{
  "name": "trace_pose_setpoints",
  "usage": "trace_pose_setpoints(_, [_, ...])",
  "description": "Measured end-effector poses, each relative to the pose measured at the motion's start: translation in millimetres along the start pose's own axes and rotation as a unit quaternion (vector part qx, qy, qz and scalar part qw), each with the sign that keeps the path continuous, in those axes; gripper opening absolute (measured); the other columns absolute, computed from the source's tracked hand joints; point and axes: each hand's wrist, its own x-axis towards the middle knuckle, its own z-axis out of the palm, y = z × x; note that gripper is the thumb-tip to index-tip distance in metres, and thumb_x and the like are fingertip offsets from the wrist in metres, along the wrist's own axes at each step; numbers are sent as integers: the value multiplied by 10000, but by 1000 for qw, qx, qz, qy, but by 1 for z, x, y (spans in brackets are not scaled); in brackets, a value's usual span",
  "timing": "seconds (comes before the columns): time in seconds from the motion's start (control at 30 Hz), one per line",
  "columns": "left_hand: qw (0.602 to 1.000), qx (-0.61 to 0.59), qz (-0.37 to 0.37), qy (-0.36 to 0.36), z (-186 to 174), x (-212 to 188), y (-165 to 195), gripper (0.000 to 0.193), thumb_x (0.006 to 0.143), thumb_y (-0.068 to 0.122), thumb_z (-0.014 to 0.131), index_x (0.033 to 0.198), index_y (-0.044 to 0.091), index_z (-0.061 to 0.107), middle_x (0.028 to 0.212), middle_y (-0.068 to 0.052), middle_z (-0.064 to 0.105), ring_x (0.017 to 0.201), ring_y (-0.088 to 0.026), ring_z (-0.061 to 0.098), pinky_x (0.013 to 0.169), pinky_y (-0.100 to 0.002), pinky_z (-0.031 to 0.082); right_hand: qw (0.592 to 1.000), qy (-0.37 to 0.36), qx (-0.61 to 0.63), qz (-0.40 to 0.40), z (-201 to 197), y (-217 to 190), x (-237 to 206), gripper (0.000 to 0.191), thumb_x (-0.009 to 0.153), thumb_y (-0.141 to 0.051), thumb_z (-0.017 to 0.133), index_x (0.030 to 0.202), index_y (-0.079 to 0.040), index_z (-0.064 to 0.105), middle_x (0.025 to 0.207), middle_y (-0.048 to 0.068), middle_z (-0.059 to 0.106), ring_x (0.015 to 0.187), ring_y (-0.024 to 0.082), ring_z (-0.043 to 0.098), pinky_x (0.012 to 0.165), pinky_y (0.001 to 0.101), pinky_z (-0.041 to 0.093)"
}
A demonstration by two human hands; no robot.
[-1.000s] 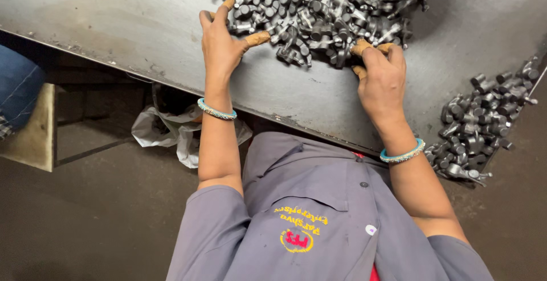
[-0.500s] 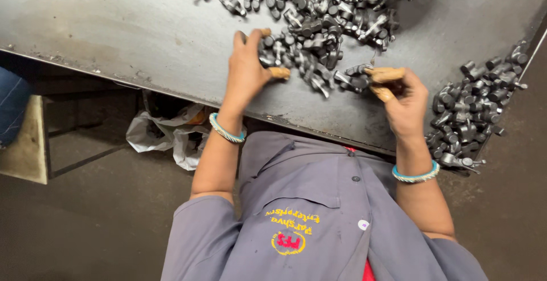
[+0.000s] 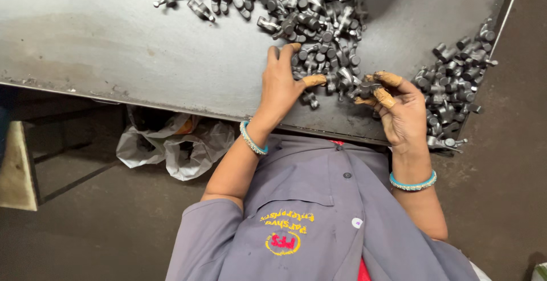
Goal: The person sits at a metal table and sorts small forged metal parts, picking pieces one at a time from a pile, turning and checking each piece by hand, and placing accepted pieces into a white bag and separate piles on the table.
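Note:
A big heap of small dark metal parts (image 3: pixel 302 7) lies on a grey metal table (image 3: pixel 114 36). My left hand (image 3: pixel 283 84) rests palm down at the heap's near edge, fingers spread over a few parts, thumb wrapped in tan tape. My right hand (image 3: pixel 399 110) is lifted just above the table's front edge and pinches one metal part (image 3: pixel 367 89) between taped fingertips. Both wrists wear turquoise bangles.
A second, smaller pile of metal parts (image 3: pixel 456 81) sits at the table's right end, near its edge. Under the table lies a crumpled white plastic bag (image 3: pixel 171 147) on the dark floor. A pale wooden block (image 3: pixel 14 170) stands at far left.
Both hands have drawn closer together at the heap's near edge. My right hand has picked one part out of the heap and turned palm up. The view has shifted left.

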Motion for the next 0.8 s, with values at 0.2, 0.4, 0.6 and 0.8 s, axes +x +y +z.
trace_pose_setpoints(0.2, [998, -33, -8, 61, -12, -18, 10, 589, 782, 333, 923, 1253, 80, 675, 1103, -128, 590, 900, -285, 657, 738, -397, 546, 999, -19, 13, 35, -18, -1, -6, 234, 1000, -24, 681, 1233, -9, 665, 1150, 132, 717, 992, 243, 717, 845, 443, 636])
trace_pose_setpoints(0.4, [940, -322, -70, -92, 9, -39, 10, 356, 898, 227, 833, 1180, 37, 729, 990, -63, 708, 780, -90, 618, 622, -250, 515, 997, -20, 13, 72, -30, 6, -9, 179, 1005, -106, 697, 1173, -48, 680, 1057, 80, 711, 902, 197, 698, 683, 351, 586])
trace_pose_setpoints(0.6, [810, -472, -243, -248, 36, -59, 15, 393, 984, 343, 657, 1235, 40, 668, 911, -71, 736, 549, -84, 599, 397, -218, 466, 998, -16, -31, 43, -13, 5, -19, 167, 1026, -117, 735, 1144, -9, 687, 1004, 96, 707, 774, 188, 667, 603, 311, 535])
trace_pose_setpoints(0.8, [647, -639, -319, -267, 30, -50, -5, 507, 979, 428, 580, 1206, -20, 648, 990, -139, 752, 706, -199, 762, 522, -326, 623, 934, -66, -330, -117, 42, -14, -19, 258, 930, -43, 810, 1154, 3, 691, 1116, 71, 719, 1004, 180, 669, 907, 304, 547])
